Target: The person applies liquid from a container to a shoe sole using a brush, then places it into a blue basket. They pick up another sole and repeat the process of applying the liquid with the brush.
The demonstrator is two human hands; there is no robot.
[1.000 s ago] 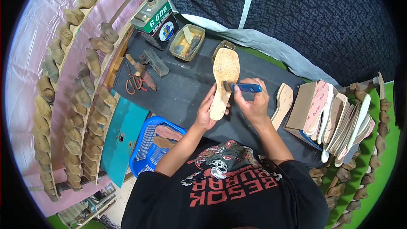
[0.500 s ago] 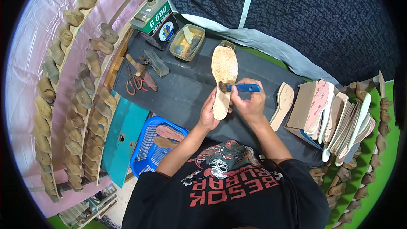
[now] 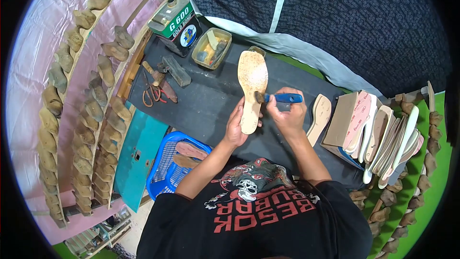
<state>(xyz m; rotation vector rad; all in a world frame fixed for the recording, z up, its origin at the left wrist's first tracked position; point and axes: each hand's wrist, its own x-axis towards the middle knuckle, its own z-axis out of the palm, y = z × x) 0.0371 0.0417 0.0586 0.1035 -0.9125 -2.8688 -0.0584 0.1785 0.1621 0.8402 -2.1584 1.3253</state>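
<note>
A tan insole (image 3: 252, 74) is held up over the dark table, wide end away from me, its surface shiny. My left hand (image 3: 237, 123) is closed round its narrow end, thumb along the edge. In my right hand (image 3: 289, 111) is a brush with a blue handle (image 3: 287, 98); its dark bristles rest against the right edge of the insole near the middle. Behind the insole's far end, a small jar (image 3: 258, 50) is partly hidden. Another pale insole (image 3: 319, 117) lies on the table right of my right hand.
Left on the table (image 3: 211, 108) are scissors (image 3: 150, 95), a green can (image 3: 175, 24) and a plastic tub (image 3: 212, 48). A blue basket (image 3: 165, 163) holds insoles at the lower left. On the right, a box (image 3: 341, 119) stands beside stacked insoles (image 3: 390, 136). Shoe lasts line racks on both sides.
My right hand and the brush have moved a little to the right, so the bristles are now at the insole's edge. The insole has tilted slightly in my left hand.
</note>
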